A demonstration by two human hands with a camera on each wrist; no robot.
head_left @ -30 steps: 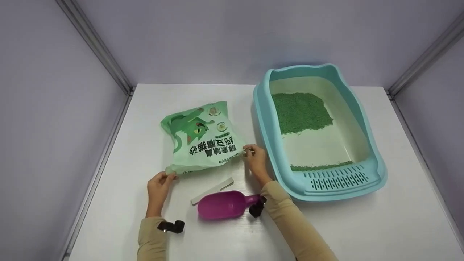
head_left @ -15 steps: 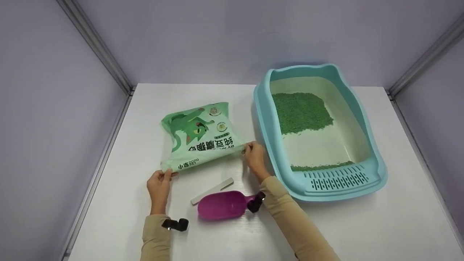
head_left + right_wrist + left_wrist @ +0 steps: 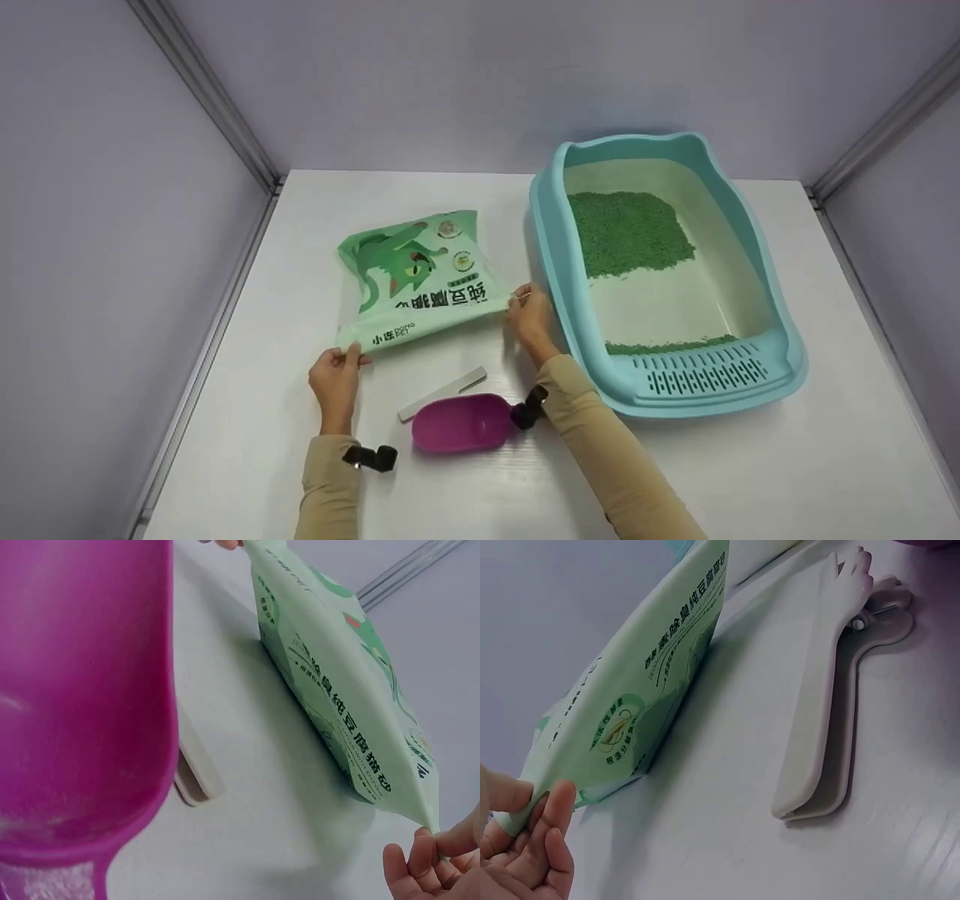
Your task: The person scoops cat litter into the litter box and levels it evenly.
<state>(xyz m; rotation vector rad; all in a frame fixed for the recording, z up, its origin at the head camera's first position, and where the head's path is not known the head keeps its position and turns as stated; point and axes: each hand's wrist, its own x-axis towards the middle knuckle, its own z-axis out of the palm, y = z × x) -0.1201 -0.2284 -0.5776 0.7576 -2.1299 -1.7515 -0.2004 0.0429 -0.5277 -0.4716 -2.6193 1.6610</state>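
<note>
A pale green cat litter bag (image 3: 420, 262) with a cat print lies on the white table, its near end folded over into a band across the front. My left hand (image 3: 336, 379) pinches the near left corner of this fold between thumb and fingers. At the right corner, my right hand (image 3: 531, 321) pinches the other end; the right wrist view shows thumb and fingertips on the bag's tip (image 3: 427, 821). Between the hands and closer to me lies a light grey bag clip (image 3: 810, 712), its hand-shaped ends visible in the left wrist view.
A magenta scoop (image 3: 461, 424) lies beside the clip, its handle hidden behind the right wrist camera. A blue litter box (image 3: 562, 255) stands close to my right hand, with green litter (image 3: 630, 232) inside. Walls enclose the table's back and sides.
The bag's near edge has been turned over onto its front, covering part of the printed text and showing a brand name. Both hands moved slightly away from me, still holding the corners.
</note>
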